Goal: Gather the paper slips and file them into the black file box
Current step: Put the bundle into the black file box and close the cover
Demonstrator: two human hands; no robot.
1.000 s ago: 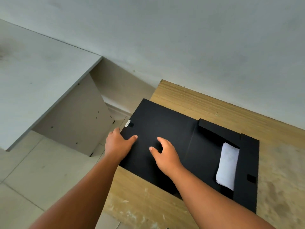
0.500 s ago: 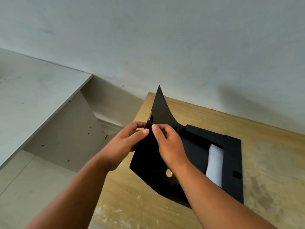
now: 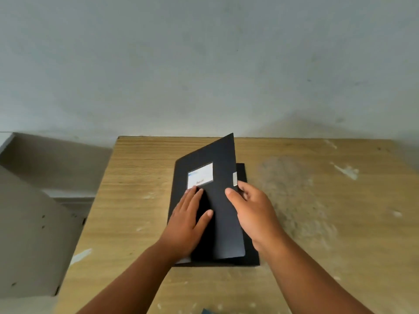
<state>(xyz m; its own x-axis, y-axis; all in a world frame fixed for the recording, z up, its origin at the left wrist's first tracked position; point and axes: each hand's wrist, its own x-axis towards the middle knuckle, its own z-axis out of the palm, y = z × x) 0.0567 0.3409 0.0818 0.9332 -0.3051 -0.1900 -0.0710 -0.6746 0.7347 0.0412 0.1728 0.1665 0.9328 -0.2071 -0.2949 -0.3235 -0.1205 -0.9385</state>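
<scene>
The black file box (image 3: 223, 214) lies on the wooden table (image 3: 136, 200), its lid folded almost down over the tray. A white label (image 3: 200, 175) shows on the lid's outer face. My left hand (image 3: 188, 223) lies flat on the lid's left half, fingers spread. My right hand (image 3: 254, 214) grips the lid's right edge just below a small pale tab (image 3: 235, 178), thumb on top and fingers underneath. The lid's far right corner still stands raised. The paper slips are hidden under the lid.
A grey wall rises right behind the table. To the left stands a grey cabinet (image 3: 27, 234) with a gap between it and the table's left edge. Pale smears mark the tabletop (image 3: 299, 200) to the right of the box.
The lid lay open to the left, was lifted upright by both hands, and now folds over the tray, hiding the white slips. The view has shifted so the table sits square.
</scene>
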